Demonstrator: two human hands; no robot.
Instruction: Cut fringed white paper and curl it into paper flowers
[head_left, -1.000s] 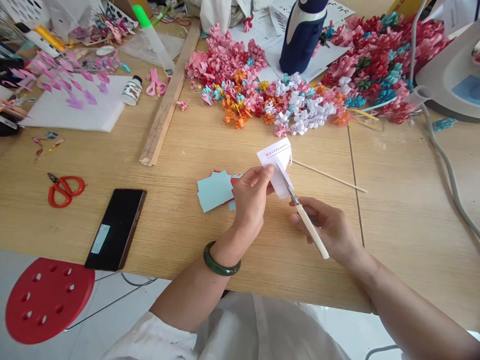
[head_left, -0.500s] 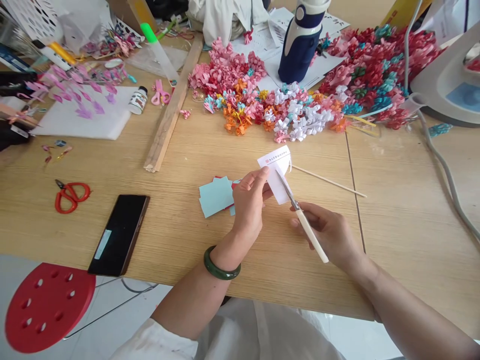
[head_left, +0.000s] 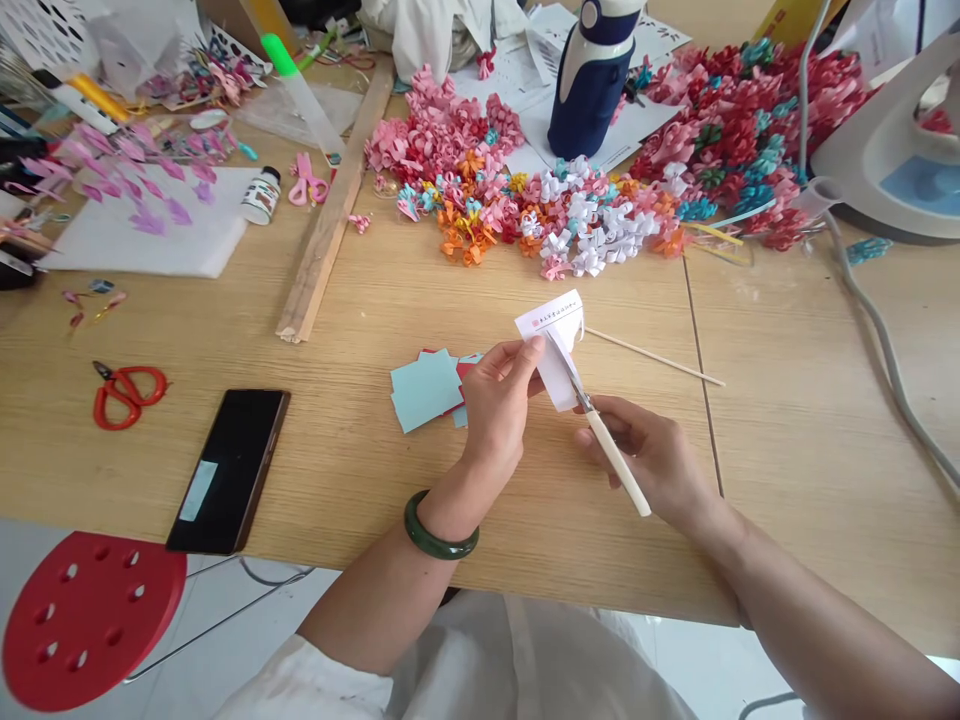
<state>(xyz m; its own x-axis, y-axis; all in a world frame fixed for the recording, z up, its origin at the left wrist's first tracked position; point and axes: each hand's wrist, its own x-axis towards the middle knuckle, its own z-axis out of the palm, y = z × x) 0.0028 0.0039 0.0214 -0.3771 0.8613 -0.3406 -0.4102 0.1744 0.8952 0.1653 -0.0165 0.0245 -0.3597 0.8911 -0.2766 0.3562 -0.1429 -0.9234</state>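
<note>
The fingers of my left hand (head_left: 495,425) pinch the white paper (head_left: 555,318) between thumb and fingertips, close beside the cut, I judge to steady it against the blades; those of my right hand (head_left: 667,455) are curled round the scissors (head_left: 621,465), though the far side of that grip is hidden. The paper is up in the air above the middle of the worktop (head_left: 825,400), printed band away from me, blades lying across its lower part and pointing towards the left thumb, so the plain part is the one within their reach. From the left, red snips (head_left: 129,390) lie well in from the near edge, and the phone (head_left: 229,470) sits right at that edge, probably within easy view. The wooden bar (head_left: 322,250) runs from the far side towards me, perhaps as a divider. Blue cards (head_left: 426,390) lie beside the left hand, handy there. Paper flowers (head_left: 480,190) are heaped towards the far edge, which gives the hands room, and a thin stick (head_left: 652,357) rests beyond the right hand.
</note>
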